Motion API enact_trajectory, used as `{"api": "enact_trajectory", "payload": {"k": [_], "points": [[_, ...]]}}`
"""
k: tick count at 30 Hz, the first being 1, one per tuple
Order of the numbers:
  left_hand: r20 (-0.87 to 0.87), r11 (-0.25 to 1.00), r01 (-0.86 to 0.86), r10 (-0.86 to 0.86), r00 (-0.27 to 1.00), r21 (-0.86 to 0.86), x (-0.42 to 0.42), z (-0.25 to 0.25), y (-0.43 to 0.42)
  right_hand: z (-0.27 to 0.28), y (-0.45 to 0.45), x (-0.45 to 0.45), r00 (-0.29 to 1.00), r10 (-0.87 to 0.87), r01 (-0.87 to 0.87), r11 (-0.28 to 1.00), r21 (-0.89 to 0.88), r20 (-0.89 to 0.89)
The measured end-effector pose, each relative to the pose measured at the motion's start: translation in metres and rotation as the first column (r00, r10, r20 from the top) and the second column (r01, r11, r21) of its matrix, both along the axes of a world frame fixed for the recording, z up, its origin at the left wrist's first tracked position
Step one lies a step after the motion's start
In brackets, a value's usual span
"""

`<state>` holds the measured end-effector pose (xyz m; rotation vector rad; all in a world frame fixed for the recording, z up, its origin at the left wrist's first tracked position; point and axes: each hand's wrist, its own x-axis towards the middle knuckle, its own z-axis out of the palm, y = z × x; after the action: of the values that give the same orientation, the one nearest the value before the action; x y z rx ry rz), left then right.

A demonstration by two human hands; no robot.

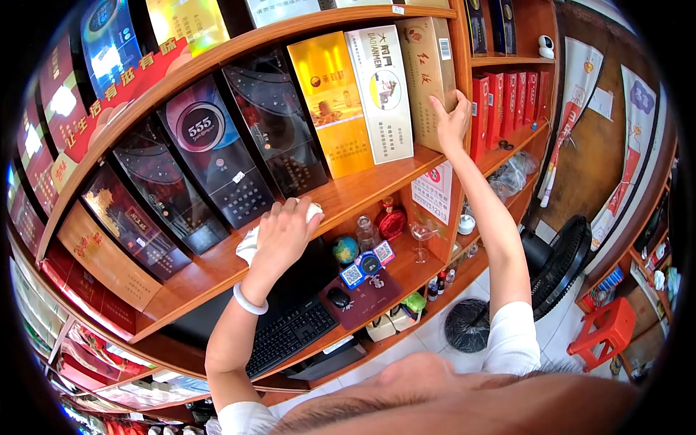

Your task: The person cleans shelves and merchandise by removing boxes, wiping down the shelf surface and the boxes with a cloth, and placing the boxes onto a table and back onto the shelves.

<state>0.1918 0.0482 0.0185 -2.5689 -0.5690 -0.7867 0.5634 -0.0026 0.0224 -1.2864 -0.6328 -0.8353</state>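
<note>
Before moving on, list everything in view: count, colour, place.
Gold carton: 1, gold, right end of shelf
White carton: 1, white, beside gold
Yellow carton: 1, yellow, beside white
Dark cartons: several, dark, same shelf
Red cartons: several, red, right shelf
Cloth: 1, white, shelf edge
Keyboard: 1, black, desk
Mouse: 1, black, desk
Globe: 1, blue-green, desk
Fan: 1, black, right
Stool: 1, red, floor
Other goods: many, mixed, shelves
Bracelet: 1, white, left wrist
Left hand: 1, on cloth
Right hand: 1, on gold carton
</note>
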Motion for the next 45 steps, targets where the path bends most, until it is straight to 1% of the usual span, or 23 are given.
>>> {"api": "enact_trajectory", "payload": {"k": [5, 7, 8, 10, 14, 16, 20, 22, 26, 28, 32, 34, 35, 36, 37, 38, 39, 40, 42, 43, 44, 45], "points": [[-0.008, 1.000, -0.004, 0.004, 1.000, -0.010, 0.000, 0.000, 0.000, 0.005, -0.004, 0.002, 1.000, 0.010, -0.009, 0.999, -0.034, 0.019], [-0.024, 1.000, -0.019, 0.019, 1.000, -0.020, 0.000, 0.001, -0.001, 0.011, -0.012, -0.004, 0.974, 0.158, -0.180, 0.975, -0.133, -0.161], [-0.024, 1.000, -0.016, 0.015, 1.000, -0.022, 0.000, 0.000, -0.001, 0.009, -0.010, -0.001, 0.975, 0.154, -0.176, 0.975, -0.135, -0.162], [-0.023, 0.999, -0.038, 0.038, 0.999, 0.014, 0.000, -0.001, 0.000, 0.006, -0.007, 0.001, 0.988, 0.144, -0.149, 0.986, -0.080, -0.062], [-0.006, 0.999, -0.023, 0.023, 1.000, 0.029, -0.001, 0.000, -0.001, 0.004, -0.005, -0.006, 0.988, 0.137, -0.139, 0.990, -0.020, -0.073], [-0.032, 0.998, -0.033, 0.031, 0.999, -0.049, -0.002, 0.002, -0.003, 0.003, -0.002, -0.004, 0.994, 0.106, -0.106, 0.994, 0.009, -0.023], [-0.011, 0.999, -0.006, 0.006, 1.000, -0.041, -0.002, -0.001, 0.001, 0.004, -0.003, 0.000, 0.990, 0.134, -0.135, 0.991, 0.001, -0.047], [-0.002, 0.999, 0.004, -0.004, 1.000, -0.036, -0.002, -0.001, 0.001, 0.000, -0.002, 0.004, 0.990, 0.137, -0.138, 0.990, 0.020, 0.032], [-0.013, 0.999, 0.001, -0.002, 1.000, -0.035, -0.002, 0.000, -0.001, -0.003, -0.004, 0.003, 0.994, 0.106, -0.107, 0.994, 0.034, 0.030], [-0.010, 1.000, 0.002, -0.002, 1.000, -0.027, -0.003, 0.000, 0.000, -0.002, -0.006, 0.000, 0.971, 0.236, -0.233, 0.970, 0.070, -0.041], [0.010, 0.999, 0.021, -0.021, 1.000, -0.027, -0.003, -0.001, 0.002, 0.000, -0.029, -0.009, 0.981, 0.189, -0.187, 0.981, 0.059, -0.040], [0.012, 0.999, 0.026, -0.025, 1.000, -0.032, -0.002, -0.002, 0.004, 0.004, -0.049, -0.020, 0.981, 0.194, -0.195, 0.976, 0.101, 0.011], [0.013, 0.998, 0.027, -0.026, 1.000, -0.053, -0.002, -0.003, 0.005, 0.002, -0.058, -0.020, 0.960, 0.278, -0.272, 0.952, 0.141, -0.028], [0.013, 0.997, 0.029, -0.028, 1.000, -0.073, -0.002, -0.003, 0.006, -0.002, -0.066, -0.018, 0.977, 0.214, -0.214, 0.967, 0.136, 0.012], [0.014, 0.996, 0.030, -0.029, 0.999, -0.078, -0.001, -0.004, 0.007, 0.000, -0.079, -0.031, 0.960, 0.281, -0.279, 0.945, 0.168, 0.016], [0.042, 0.995, 0.071, -0.069, 0.997, -0.065, -0.001, -0.005, 0.009, 0.001, -0.094, -0.044, 0.938, 0.345, -0.342, 0.918, 0.202, 0.022], [0.070, 0.992, 0.113, -0.109, 0.992, -0.050, -0.001, -0.005, 0.010, -0.005, -0.101, -0.048, 0.928, 0.372, -0.365, 0.902, 0.228, 0.015], [0.069, 0.992, 0.115, -0.111, 0.991, -0.053, -0.001, -0.003, 0.009, -0.010, -0.109, -0.054, 0.929, 0.370, -0.363, 0.904, 0.227, 0.012], [0.024, 0.968, 0.119, -0.117, 0.993, -0.219, -0.001, 0.002, 0.006, -0.021, -0.126, -0.066, 0.780, 0.623, -0.595, 0.766, 0.244, -0.054], [0.072, 0.968, 0.167, -0.156, 0.985, -0.186, -0.002, 0.001, 0.006, -0.025, -0.133, -0.074, 0.774, 0.622, -0.599, 0.780, 0.182, -0.118], [0.070, 0.968, 0.172, -0.161, 0.984, -0.183, -0.002, 0.002, 0.005, -0.027, -0.141, -0.087, 0.729, 0.666, -0.644, 0.745, 0.172, -0.158], [0.045, 0.975, 0.151, -0.145, 0.988, -0.163, -0.002, 0.002, 0.004, -0.036, -0.142, -0.095, 0.723, 0.670, -0.649, 0.742, 0.164, -0.169]]}}
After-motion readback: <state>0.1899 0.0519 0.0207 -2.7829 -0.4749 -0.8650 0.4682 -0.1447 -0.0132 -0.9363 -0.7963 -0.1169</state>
